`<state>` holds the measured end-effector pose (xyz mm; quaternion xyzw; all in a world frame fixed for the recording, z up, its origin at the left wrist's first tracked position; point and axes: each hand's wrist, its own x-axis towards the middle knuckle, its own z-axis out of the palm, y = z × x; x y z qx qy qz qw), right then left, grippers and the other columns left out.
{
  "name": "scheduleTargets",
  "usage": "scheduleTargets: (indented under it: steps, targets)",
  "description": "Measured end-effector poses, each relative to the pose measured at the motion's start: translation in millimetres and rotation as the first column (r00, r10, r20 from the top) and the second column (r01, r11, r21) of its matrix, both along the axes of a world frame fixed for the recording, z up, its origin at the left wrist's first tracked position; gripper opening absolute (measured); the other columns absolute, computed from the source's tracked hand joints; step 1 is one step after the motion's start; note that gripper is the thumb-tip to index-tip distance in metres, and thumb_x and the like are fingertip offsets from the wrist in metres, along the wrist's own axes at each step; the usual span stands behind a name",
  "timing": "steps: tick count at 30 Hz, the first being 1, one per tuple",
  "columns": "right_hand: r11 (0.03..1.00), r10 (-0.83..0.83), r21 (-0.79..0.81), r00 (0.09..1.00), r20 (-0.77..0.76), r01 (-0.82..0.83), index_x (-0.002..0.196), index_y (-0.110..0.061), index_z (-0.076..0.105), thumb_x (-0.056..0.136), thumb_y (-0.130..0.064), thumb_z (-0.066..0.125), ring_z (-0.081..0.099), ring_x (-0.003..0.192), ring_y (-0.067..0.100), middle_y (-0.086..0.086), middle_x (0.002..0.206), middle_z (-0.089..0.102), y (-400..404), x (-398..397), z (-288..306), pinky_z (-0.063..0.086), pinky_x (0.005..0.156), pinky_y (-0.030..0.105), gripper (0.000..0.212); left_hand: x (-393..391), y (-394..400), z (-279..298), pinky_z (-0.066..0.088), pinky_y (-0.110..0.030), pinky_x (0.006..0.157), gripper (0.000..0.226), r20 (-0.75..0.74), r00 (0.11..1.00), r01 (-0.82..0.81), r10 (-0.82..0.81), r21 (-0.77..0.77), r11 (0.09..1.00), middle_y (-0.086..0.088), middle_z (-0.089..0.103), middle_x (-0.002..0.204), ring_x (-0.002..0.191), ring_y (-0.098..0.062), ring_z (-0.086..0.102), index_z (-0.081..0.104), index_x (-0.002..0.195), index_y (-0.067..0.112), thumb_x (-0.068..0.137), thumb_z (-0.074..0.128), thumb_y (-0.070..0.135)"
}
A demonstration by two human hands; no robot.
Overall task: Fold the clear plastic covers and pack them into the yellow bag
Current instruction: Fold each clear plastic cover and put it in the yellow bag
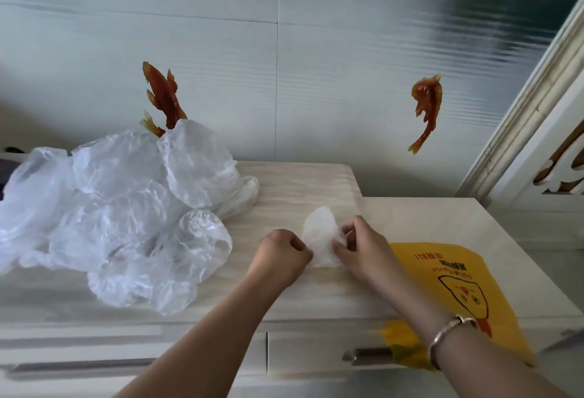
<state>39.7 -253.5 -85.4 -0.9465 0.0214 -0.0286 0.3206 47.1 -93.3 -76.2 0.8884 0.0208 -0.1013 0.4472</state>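
so my left hand [282,257] and right hand [363,249] were both curled in on the same cover [320,233], each pinching a near corner of it, left hand on its left edge, right hand on its right edge. the cover was already down to a small, whitish, half folded piece lying flat on the countertop [300,182], and its long axis ran straight away from me, rounded end pointing at the wall. so any next fold looked like it'd go across that axis or roll it up from my end, just my guess.

the thing that mattered: the yellow bag [455,277] lay to the right of the cover, close beside my right wrist, flat on the counter with its near end hanging over the front edge by the drawer handle [366,354]. my right hand was clearly the nearer one to it, so i figured that hand would do the packing while the left reached for more. couldn't tell where the bag's opening was.

on the cover's other side, left of it and a bit apart, sat the big pile of unfolded covers [120,208], so plenty left to do.
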Motion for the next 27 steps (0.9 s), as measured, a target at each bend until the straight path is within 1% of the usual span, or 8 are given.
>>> scheduleTargets:
  steps: [4, 8, 12, 15, 19, 23, 25, 27]
  targets:
    - [0.98, 0.082, -0.195, 0.978, 0.194, -0.044, 0.096, -0.02, 0.037, 0.087, -0.022, 0.063, 0.046, 0.087, 0.015, -0.004, 0.095, 0.046, 5.5, -0.3, -3.0, 0.039, 0.072, 0.027, 0.028, 5.2, 0.3, -2.2, 0.037, -0.019, 0.048, 0.007, -0.029, 0.998, -0.054, 0.054, -0.003, 0.999, 0.001, 0.066, 0.073, 0.059, -0.013, 0.055, 0.066, 0.074, 0.014, 0.08, 0.064, 0.016]
    - [0.906, 0.243, -0.404, 0.935, 0.258, -0.124, 0.091, -0.023, 0.045, 0.088, -0.015, 0.059, 0.044, 0.091, 0.013, -0.008, 0.097, 0.045, 10.1, 1.6, -4.7, 0.041, 0.079, 0.026, 0.017, 6.8, 0.1, 0.7, 0.038, -0.021, 0.051, 0.01, -0.05, 0.996, -0.069, 0.07, 0.017, 0.997, 0.003, 0.061, 0.069, 0.061, -0.014, 0.055, 0.061, 0.069, 0.016, 0.077, 0.065, 0.012]
    - [0.893, 0.314, -0.409, 0.91, 0.27, -0.187, 0.085, -0.02, 0.057, 0.088, -0.014, 0.058, 0.05, 0.09, 0.015, -0.008, 0.093, 0.05, 7.5, 2.5, -10.7, 0.045, 0.075, 0.031, 0.007, 5.9, 0.3, 5.7, 0.039, -0.021, 0.054, 0.019, -0.064, 0.996, -0.061, 0.064, 0.041, 0.997, -0.003, 0.064, 0.07, 0.063, -0.019, 0.056, 0.058, 0.058, 0.016, 0.072, 0.067, 0.008]
    - [0.893, 0.35, -0.375, 0.909, 0.228, -0.25, 0.096, -0.02, 0.062, 0.093, -0.031, 0.054, 0.05, 0.095, 0.013, -0.009, 0.099, 0.052, 1.5, 0.4, -10.4, 0.045, 0.081, 0.029, 0.014, 3.9, 2.3, 7.3, 0.036, -0.021, 0.05, 0.021, -0.077, 0.996, -0.051, 0.054, 0.04, 0.998, -0.011, 0.07, 0.076, 0.058, -0.019, 0.053, 0.059, 0.054, 0.016, 0.069, 0.069, 0.006]
    - [0.87, 0.389, -0.333, 0.921, 0.014, -0.363, 0.115, -0.029, 0.053, 0.077, -0.072, 0.047, 0.042, 0.103, 0.005, -0.016, 0.112, 0.043, -3.5, -4.6, -3.0, 0.041, 0.089, 0.026, 0.058, 6.2, 6.0, 7.1, 0.035, -0.019, 0.045, 0.021, -0.122, 0.992, -0.036, 0.038, 0.015, 0.999, -0.007, 0.066, 0.062, 0.05, -0.013, 0.047, 0.062, 0.056, 0.014, 0.074, 0.063, 0.005]
    - [0.818, 0.425, -0.424, 0.905, -0.009, -0.388, 0.126, -0.03, 0.045, 0.083, -0.043, 0.054, 0.036, 0.114, 0.009, -0.014, 0.121, 0.039, -6.3, -6.0, 0.1, 0.032, 0.097, 0.024, 0.046, 8.6, 10.7, 5.8, 0.036, -0.018, 0.047, 0.014, -0.186, 0.98, -0.089, 0.071, -0.09, 0.992, -0.007, 0.065, 0.07, 0.054, -0.012, 0.049, 0.059, 0.07, 0.013, 0.078, 0.063, 0.004]
    - [0.824, 0.415, -0.442, 0.909, 0.045, -0.354, 0.125, -0.028, 0.048, 0.085, -0.032, 0.052, 0.037, 0.115, 0.011, -0.012, 0.121, 0.042, -4.3, -4.6, -1.6, 0.031, 0.095, 0.024, 0.041, 5.3, 13.0, 5.1, 0.038, -0.02, 0.051, 0.016, -0.101, 0.992, -0.076, 0.069, -0.064, 0.995, -0.002, 0.063, 0.085, 0.067, -0.011, 0.053, 0.058, 0.083, 0.017, 0.077, 0.06, 0.002]
    - [0.841, 0.393, -0.443, 0.913, 0.107, -0.31, 0.123, -0.026, 0.052, 0.088, -0.026, 0.05, 0.037, 0.115, 0.012, -0.011, 0.12, 0.045, -0.9, -3.0, -4.2, 0.032, 0.095, 0.025, 0.035, -0.4, 13.9, 6.8, 0.04, -0.016, 0.058, 0.034, 0.027, 0.999, 0.018, -0.019, 0.005, 1.0, 0.003, 0.057, 0.103, 0.084, -0.011, 0.052, 0.057, 0.1, 0.02, 0.075, 0.052, -0.002]
